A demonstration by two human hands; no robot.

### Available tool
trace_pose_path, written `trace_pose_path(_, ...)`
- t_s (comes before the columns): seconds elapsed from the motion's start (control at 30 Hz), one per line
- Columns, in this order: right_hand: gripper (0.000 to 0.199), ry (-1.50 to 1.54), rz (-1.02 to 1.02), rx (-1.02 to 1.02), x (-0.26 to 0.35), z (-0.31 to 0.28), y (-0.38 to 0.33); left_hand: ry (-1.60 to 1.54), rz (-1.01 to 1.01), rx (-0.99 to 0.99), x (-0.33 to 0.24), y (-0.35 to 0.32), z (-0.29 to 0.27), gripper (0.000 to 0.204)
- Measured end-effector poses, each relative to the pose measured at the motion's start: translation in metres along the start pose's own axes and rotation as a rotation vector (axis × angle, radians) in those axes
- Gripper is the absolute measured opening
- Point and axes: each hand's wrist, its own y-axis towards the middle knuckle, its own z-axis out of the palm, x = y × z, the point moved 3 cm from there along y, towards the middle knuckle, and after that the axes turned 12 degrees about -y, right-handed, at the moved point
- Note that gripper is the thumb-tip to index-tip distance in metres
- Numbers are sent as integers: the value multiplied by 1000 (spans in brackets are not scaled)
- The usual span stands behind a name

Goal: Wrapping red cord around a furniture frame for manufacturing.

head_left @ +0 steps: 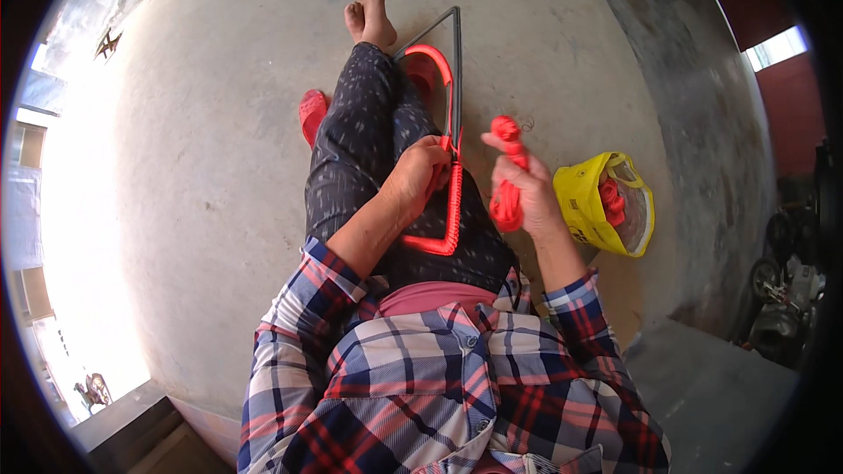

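A dark metal frame (pixel 457 61) with bent corners lies across my legs, its near part tightly wrapped in red cord (pixel 454 211). My left hand (pixel 418 173) is closed on the frame's side, where the wrapping ends and the bare metal begins. A looser red band (pixel 432 54) arcs along inside the frame's far half. Off to the right, apart from the frame, my right hand (pixel 529 189) grips a hank of red cord (pixel 506 130). Some of this cord sticks out above the fingers and some hangs below the palm. Motion blurs this hand slightly.
A yellow bag (pixel 580 197) holding more red cord (pixel 613 202) stands on the concrete floor (pixel 228 149), right of my right hand. Red slippers (pixel 312 114) lie by my legs. Machine parts or a motorbike (pixel 781 298) stand at the far right.
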Motion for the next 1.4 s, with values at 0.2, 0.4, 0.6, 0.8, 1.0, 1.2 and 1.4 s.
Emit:
trace_pose_path(0.2,14,-33,103,-171,-3,-8,5,-17,-27,36,0,6,-12,12)
trace_pose_path(0.4,15,-134,15,-114,25,-28,-27,-35,-81,85,-9,15,-8,17)
trace_pose_path(0.6,12,-173,84,-325,-6,-62,-21,-22,-54,157,-3,15,-14,10)
trace_pose_path(0.8,31,305,65,4,-12,-43,-30,897,714,27,-18,-43,8,37)
trace_pose_path(1.0,58,436,123,470,-14,33,-41,580,308,473,-24,-84,66,26)
trace_pose_path(1.2,42,525,130,559,-6,6,0,-275,308,397,-96,-76,41,20)
trace_pose_path(1.4,21,42,51,320,-18,-13,49,1371,777,447,-91,-67,0,10)
